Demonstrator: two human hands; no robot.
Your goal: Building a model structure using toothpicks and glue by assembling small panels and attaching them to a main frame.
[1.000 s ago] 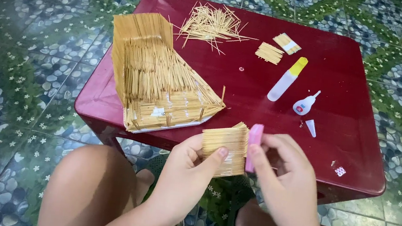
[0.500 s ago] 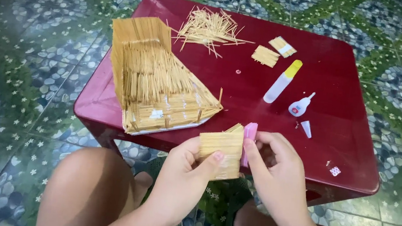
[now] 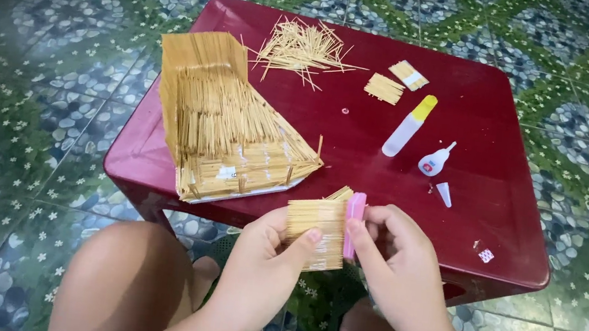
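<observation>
1. Floor (image 3: 38, 109): patterned pebble-and-flower tiles, green and blue, all round the worktop.

2. Worktop (image 3: 506, 231): low, dark red, glossy.

3. Stick model (image 3: 228, 133): large piece of pale toothpicks laid side by side on a white base, resting at the worktop's left front edge. Untouched.

4. Left hand (image 3: 263, 257): fingers and thumb pinching the toothpick panel (image 3: 313, 233) from its left side, thumb across the face. The panel is a small flat rectangle of pale sticks glued edge to edge, held upright over the front edge of the worktop, above the person's knees; one corner stick stands a little proud at the top.

5. Loose toothpicks (image 3: 303, 46): scattered heap at the far side. Two small glued bundles (image 3: 384, 87) lie just to the right.

6. Pink tool (image 3: 353, 223): narrow, upright, set against the panel's right edge. Step in hand, as judged: trimming or dressing that edge. The next move likely calls for a steady grip and an even stroke along the stick ends.

7. Right hand (image 3: 394, 260): fingers closed round the pink tool.

8. Glue bottle (image 3: 408, 126): white, yellow cap, lying flat. Small glue tube (image 3: 433, 160) beside it, its cap (image 3: 444, 194) off nearby.
</observation>
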